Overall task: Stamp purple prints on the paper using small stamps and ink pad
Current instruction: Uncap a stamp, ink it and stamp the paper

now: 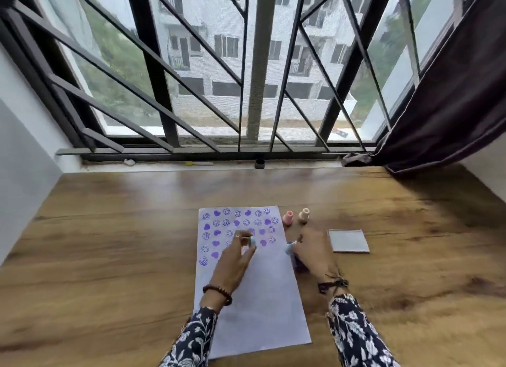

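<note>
A white sheet of paper lies on the wooden table, its upper half covered with several purple hearts and smiley prints. My left hand hovers over the middle of the sheet, pinching a small light-blue stamp. My right hand rests just off the paper's right edge, holding another small light-blue stamp above a purple thing that may be the ink pad, mostly hidden under the hand. A pink stamp and a beige stamp stand upright beyond my right hand.
A flat grey square lid or card lies to the right of my right hand. A barred window with a sill runs along the table's far edge, and a dark curtain hangs at the right.
</note>
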### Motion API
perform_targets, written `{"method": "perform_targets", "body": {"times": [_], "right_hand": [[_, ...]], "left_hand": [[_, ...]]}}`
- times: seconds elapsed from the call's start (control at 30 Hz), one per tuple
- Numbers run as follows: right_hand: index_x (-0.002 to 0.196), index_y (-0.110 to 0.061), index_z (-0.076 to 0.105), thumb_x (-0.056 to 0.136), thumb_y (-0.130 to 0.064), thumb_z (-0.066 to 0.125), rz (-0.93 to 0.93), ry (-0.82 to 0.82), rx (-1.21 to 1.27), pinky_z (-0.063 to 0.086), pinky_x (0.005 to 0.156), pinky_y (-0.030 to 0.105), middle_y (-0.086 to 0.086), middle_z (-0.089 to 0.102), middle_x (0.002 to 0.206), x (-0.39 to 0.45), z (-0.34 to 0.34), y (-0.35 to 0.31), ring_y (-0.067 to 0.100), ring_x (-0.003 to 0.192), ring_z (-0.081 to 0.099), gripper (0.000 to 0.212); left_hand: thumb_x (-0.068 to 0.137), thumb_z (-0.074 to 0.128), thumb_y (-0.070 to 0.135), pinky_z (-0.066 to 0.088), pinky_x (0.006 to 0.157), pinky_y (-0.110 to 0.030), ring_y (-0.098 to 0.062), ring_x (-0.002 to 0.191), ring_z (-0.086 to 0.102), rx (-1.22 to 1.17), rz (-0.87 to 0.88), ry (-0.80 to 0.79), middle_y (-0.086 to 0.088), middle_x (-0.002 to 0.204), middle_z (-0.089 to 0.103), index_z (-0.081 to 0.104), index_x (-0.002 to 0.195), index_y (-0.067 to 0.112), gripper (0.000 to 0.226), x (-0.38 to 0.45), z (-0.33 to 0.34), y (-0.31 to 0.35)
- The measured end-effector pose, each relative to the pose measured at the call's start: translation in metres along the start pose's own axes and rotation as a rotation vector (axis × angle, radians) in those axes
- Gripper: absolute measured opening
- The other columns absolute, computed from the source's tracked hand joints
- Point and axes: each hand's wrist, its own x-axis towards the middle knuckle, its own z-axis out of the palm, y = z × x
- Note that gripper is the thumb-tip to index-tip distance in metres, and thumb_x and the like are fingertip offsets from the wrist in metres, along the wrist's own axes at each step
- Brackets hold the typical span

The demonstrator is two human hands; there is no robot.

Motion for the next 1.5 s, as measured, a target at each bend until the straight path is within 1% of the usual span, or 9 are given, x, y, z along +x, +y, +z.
{"method": "perform_targets", "body": {"times": [0.17,0.4,0.53,0.63,0.87,1.17,1.3,1.4,1.5], "right_hand": [[0.098,-0.011,0.063,0.079,-0.022,0.065,-0.087,-0.07,0.121,0.044,0.077,0.029,0.01,0.067,0.104,-0.045,0.074,-0.047,0.027,0.097,0.061,0.022],[0.111,-0.01,0.054,0.092,-0.02,0.053,-0.237,0.202,0.088,0.052,0.075,0.034,0.01,0.057,0.11,-0.052,0.098,-0.055,0.027,0.092,0.062,0.021],[0.11,-0.011,0.052,0.093,-0.02,0.05,-0.252,0.224,-0.023,0.053,0.07,0.032,0.008,0.055,0.109,-0.052,0.107,-0.06,0.025,0.092,0.062,0.019],[0.109,-0.009,0.053,0.093,-0.018,0.051,-0.251,0.222,-0.079,0.053,0.069,0.032,0.01,0.057,0.107,-0.051,0.111,-0.058,0.026,0.093,0.063,0.019],[0.11,-0.007,0.051,0.092,-0.009,0.045,-0.264,0.092,-0.254,0.048,0.078,0.031,0.012,0.054,0.113,-0.026,0.103,-0.071,0.028,0.098,0.06,0.019],[0.097,0.003,0.06,0.08,-0.002,0.053,-0.326,-0.21,-0.382,0.045,0.079,0.035,0.024,0.063,0.106,0.015,0.085,-0.084,0.037,0.103,0.056,0.019],[0.086,0.003,0.063,0.072,-0.002,0.062,-0.282,-0.199,-0.149,0.047,0.068,0.033,0.02,0.068,0.092,0.01,0.075,-0.074,0.035,0.09,0.062,0.016],[0.073,-0.006,0.063,0.071,-0.004,0.07,-0.053,-0.122,0.401,0.055,0.064,0.035,0.01,0.064,0.074,-0.005,0.066,-0.053,0.024,0.065,0.063,0.007],[0.077,-0.01,0.064,0.079,-0.003,0.068,0.167,-0.127,0.964,0.055,0.054,0.019,0.013,0.065,0.082,-0.024,0.059,-0.038,0.014,0.063,0.057,0.009]], "left_hand": [[0.09,0.052,0.018,0.035,0.082,-0.019,-0.01,0.104,0.052,0.105,0.026,0.163,0.004,0.111,0.057,0.05,0.105,0.016,0.015,-0.019,-0.055,-0.028],[0.089,0.053,0.023,0.046,0.086,-0.03,-0.017,0.099,0.057,0.136,0.033,-0.028,-0.005,0.11,0.058,0.049,0.107,0.02,0.018,-0.021,-0.048,-0.031],[0.088,0.054,0.016,0.039,0.07,-0.004,-0.011,0.086,0.056,0.126,0.063,0.003,0.002,0.098,0.058,0.051,0.105,0.017,0.018,-0.023,-0.05,-0.039],[0.088,0.055,0.013,0.036,0.068,0.001,0.002,0.082,0.053,0.078,0.08,0.019,0.009,0.091,0.054,0.052,0.103,0.016,0.016,-0.024,-0.052,-0.037],[0.089,0.053,0.015,0.035,0.073,0.001,0.012,0.087,0.05,0.025,0.087,0.014,0.019,0.092,0.052,0.051,0.103,0.021,0.016,-0.024,-0.051,-0.041],[0.088,0.055,0.017,0.039,0.087,-0.016,-0.011,0.104,0.054,-0.021,0.038,-0.022,0.005,0.111,0.058,0.052,0.107,0.022,0.019,-0.019,-0.052,-0.052],[0.088,0.056,0.016,0.038,0.075,-0.006,-0.011,0.098,0.056,-0.047,0.01,-0.037,0.005,0.106,0.061,0.048,0.096,0.032,0.02,-0.017,-0.055,-0.047],[0.087,0.057,0.017,0.041,0.073,-0.014,-0.015,0.088,0.057,-0.07,-0.016,0.02,-0.002,0.099,0.064,0.051,0.099,0.023,0.015,-0.016,-0.063,-0.043],[0.086,0.06,0.019,0.046,0.075,-0.02,-0.013,0.092,0.062,-0.109,-0.016,0.149,-0.001,0.1,0.067,0.054,0.097,0.023,0.013,-0.021,-0.065,-0.037]]}}
